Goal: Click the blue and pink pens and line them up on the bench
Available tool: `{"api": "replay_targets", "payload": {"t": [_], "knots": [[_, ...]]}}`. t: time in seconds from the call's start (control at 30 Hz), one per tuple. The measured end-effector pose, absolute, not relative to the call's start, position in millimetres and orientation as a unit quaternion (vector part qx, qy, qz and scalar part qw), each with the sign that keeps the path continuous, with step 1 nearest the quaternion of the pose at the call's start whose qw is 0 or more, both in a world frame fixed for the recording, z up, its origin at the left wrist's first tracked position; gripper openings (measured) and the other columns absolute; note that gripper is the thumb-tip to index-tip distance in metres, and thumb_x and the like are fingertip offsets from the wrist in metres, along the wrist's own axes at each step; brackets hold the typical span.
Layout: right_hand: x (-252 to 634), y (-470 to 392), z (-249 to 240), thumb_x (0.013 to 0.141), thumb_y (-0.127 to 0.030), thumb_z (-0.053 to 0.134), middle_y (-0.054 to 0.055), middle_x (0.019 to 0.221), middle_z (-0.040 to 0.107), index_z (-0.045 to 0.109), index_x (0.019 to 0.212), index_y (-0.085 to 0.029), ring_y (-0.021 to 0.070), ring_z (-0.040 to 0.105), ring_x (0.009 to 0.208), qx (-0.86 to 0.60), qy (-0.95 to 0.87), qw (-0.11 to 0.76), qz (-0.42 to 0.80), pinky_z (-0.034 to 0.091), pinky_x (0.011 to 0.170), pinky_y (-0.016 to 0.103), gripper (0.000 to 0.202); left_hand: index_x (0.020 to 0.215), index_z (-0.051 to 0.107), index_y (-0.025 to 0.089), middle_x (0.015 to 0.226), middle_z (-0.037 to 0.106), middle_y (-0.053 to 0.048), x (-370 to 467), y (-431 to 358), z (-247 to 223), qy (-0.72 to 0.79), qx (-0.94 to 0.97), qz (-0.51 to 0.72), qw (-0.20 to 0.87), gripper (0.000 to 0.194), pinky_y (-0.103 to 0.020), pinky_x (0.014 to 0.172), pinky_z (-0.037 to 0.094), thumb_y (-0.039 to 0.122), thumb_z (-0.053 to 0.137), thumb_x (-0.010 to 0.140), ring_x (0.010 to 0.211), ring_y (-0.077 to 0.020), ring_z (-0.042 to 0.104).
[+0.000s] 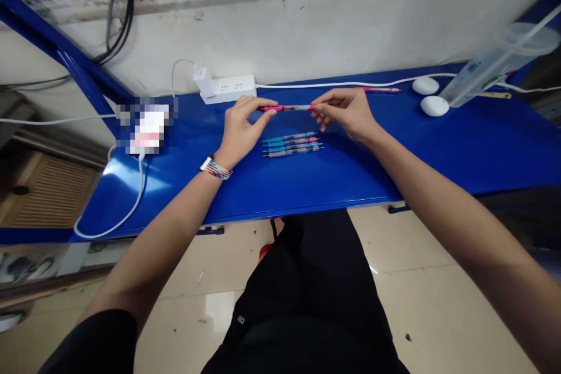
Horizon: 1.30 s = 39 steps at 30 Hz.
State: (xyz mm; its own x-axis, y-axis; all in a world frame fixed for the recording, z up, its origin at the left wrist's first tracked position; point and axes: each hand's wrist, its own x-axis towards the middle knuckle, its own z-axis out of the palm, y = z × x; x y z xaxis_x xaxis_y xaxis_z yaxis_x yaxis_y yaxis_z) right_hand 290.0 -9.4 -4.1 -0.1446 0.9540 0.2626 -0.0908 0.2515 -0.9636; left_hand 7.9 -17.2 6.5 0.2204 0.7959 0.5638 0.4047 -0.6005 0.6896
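A pink pen with a clear barrel is held level between both hands, above the blue table. My left hand pinches its pink end between thumb and fingers. At the other end, the thumb and fingers of my right hand close on the pen. Several pens, mostly blue with one gray, lie side by side just below on the table. Behind my right hand another pink pen rests near the wall.
A white power strip with a charger stands at the back. Two white rounded objects and a tilted clear container are at the right. A blurred-out device with a white cable lies at the left.
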Motion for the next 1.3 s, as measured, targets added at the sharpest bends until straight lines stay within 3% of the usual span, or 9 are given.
{"api": "replay_targets", "payload": {"t": [0.17,0.37,0.6,0.77,0.87,0.93,1.07,1.13,1.3], "knots": [[286,-10,-8,0.080,-0.015,0.097,0.006,0.077,0.076,0.081,0.090,-0.018,0.0224,0.076,0.067,-0.396,-0.530,0.551,0.508,0.073,0.064,0.043,0.019,0.107,0.088,0.030,0.103,0.084,-0.004,5,-17,-1,0.400,0.762,0.465,0.208,0.013,-0.044,0.105,0.057,0.035,0.079,0.099,0.105,-0.0278,0.074],[284,-13,-5,0.085,-0.021,0.095,0.005,0.077,0.078,0.081,0.089,-0.018,0.0183,0.074,0.063,-0.373,-0.566,0.556,0.482,0.073,0.063,0.037,0.015,0.105,0.087,0.027,0.091,0.081,-0.004,6,-14,-6,0.385,0.748,0.479,0.251,0.019,-0.038,0.088,0.059,0.043,0.078,0.101,0.082,-0.0217,0.074],[282,-13,-6,0.080,-0.025,0.099,0.002,0.077,0.079,0.080,0.092,-0.019,0.0193,0.077,0.068,-0.372,-0.559,0.553,0.493,0.074,0.069,0.037,0.023,0.069,0.074,0.026,0.060,0.063,-0.002,7,-9,-10,0.419,0.734,0.477,0.240,0.055,-0.037,0.077,0.056,0.057,0.060,0.112,0.067,-0.0200,0.067],[281,-9,-11,0.081,-0.037,0.099,0.004,0.080,0.081,0.081,0.092,-0.019,0.0184,0.077,0.067,-0.366,-0.578,0.549,0.480,0.074,0.069,0.037,0.027,0.101,0.083,0.026,0.086,0.076,-0.002,7,-8,-7,0.391,0.752,0.491,0.202,0.017,-0.037,0.086,0.056,0.043,0.080,0.100,0.083,-0.0209,0.070],[282,-6,-14,0.081,-0.045,0.099,0.004,0.082,0.082,0.083,0.093,-0.020,0.0188,0.077,0.070,-0.366,-0.589,0.548,0.468,0.074,0.071,0.037,0.032,0.095,0.081,0.026,0.089,0.079,-0.003,7,-7,-7,0.386,0.761,0.486,0.187,0.016,-0.037,0.090,0.055,0.040,0.078,0.102,0.090,-0.0217,0.071],[283,-4,-14,0.081,-0.047,0.099,0.006,0.084,0.082,0.084,0.095,-0.019,0.0197,0.078,0.072,-0.365,-0.591,0.549,0.464,0.074,0.072,0.037,0.035,0.088,0.079,0.025,0.079,0.076,-0.003,6,-5,-8,0.396,0.762,0.476,0.191,0.033,-0.038,0.091,0.055,0.043,0.065,0.111,0.088,-0.0219,0.071],[285,-1,-14,0.082,-0.049,0.098,0.008,0.087,0.082,0.084,0.097,-0.019,0.0204,0.078,0.074,-0.364,-0.591,0.552,0.462,0.074,0.073,0.039,0.036,0.110,0.079,0.026,0.092,0.079,-0.003,5,0,-9,0.396,0.748,0.496,0.193,0.021,-0.037,0.091,0.057,0.045,0.081,0.101,0.089,-0.0207,0.072],[285,0,-14,0.082,-0.049,0.099,0.007,0.087,0.082,0.084,0.097,-0.020,0.0204,0.077,0.074,-0.369,-0.594,0.541,0.468,0.074,0.075,0.040,0.036,0.097,0.078,0.025,0.087,0.079,-0.003,4,2,-10,0.399,0.747,0.499,0.184,0.021,-0.037,0.089,0.056,0.045,0.081,0.101,0.086,-0.0204,0.072],[287,1,-13,0.076,-0.044,0.103,0.005,0.081,0.080,0.084,0.094,-0.021,0.0202,0.076,0.075,-0.376,-0.599,0.519,0.481,0.074,0.079,0.041,0.035,0.050,0.057,0.025,0.047,0.052,-0.001,1,3,-14,0.429,0.730,0.486,0.216,0.073,-0.037,0.074,0.052,0.057,0.055,0.115,0.064,-0.0179,0.065]]}}
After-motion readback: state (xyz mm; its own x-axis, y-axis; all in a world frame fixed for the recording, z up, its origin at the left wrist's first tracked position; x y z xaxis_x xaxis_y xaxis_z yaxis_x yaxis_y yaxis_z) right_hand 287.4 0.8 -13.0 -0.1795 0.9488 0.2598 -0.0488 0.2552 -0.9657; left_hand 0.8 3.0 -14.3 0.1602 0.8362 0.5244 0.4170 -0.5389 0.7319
